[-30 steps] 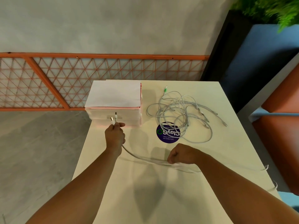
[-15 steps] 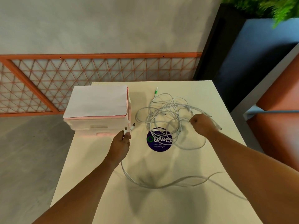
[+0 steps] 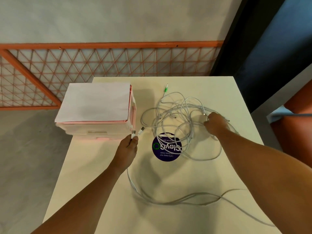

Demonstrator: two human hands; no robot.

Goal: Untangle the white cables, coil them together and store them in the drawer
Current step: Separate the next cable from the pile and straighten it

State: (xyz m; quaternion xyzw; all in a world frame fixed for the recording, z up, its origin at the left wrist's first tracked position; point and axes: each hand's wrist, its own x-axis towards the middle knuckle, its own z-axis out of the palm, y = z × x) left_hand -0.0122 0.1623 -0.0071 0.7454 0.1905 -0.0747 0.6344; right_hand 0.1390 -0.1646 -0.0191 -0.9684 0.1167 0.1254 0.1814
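A tangle of white cables lies on the cream table, partly over a round purple sticker. One cable end with a green plug sticks out at the far side. My left hand pinches two cable ends with USB plugs in front of the pink drawer box; their cables trail back under my arm and across the near table. My right hand rests on the right side of the tangle, fingers curled round a cable strand there.
A white sheet of paper lies on top of the drawer box, which stands at the table's left edge. An orange lattice fence runs behind the table. An orange seat stands to the right.
My right hand has left the trailing cables near me and moved forward to the right side of the tangle. My left hand has kept the two plugs and shifted slightly right.
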